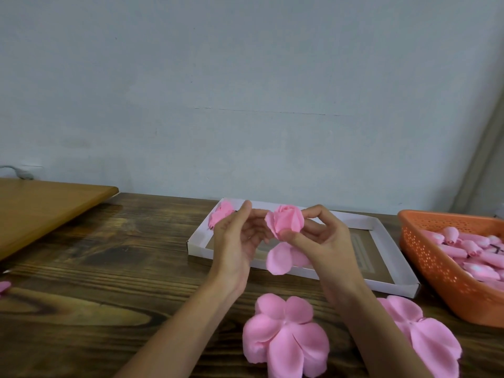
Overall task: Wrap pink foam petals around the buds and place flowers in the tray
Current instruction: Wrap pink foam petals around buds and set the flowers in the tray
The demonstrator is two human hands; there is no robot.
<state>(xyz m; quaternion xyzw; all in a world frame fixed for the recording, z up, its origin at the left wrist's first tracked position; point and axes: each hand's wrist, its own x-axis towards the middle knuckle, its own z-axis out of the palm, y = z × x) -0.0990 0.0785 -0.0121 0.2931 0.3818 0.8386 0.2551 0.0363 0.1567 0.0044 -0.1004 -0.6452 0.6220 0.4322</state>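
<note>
A half-wrapped pink foam flower [287, 220] is held up over the white cardboard tray [388, 285]. My right hand [326, 242] pinches it from the right, thumb pressed on its lower petals; two loose petals hang below. My left hand [236, 241] is just left of it, fingers loosely extended toward the flower; whether they touch it is hidden. One finished pink flower [221, 215] lies in the tray's far left corner. Two flat pink petal sheets lie on the table in front of me, one in the middle [283, 334] and one at the right [428, 336].
An orange perforated basket [433, 266] full of pink buds stands at the right. The dark wooden table [109, 268] stretches left, with a lighter wooden board [41, 208] at the far left and a pink scrap [4, 287] at the left edge. A grey wall stands behind.
</note>
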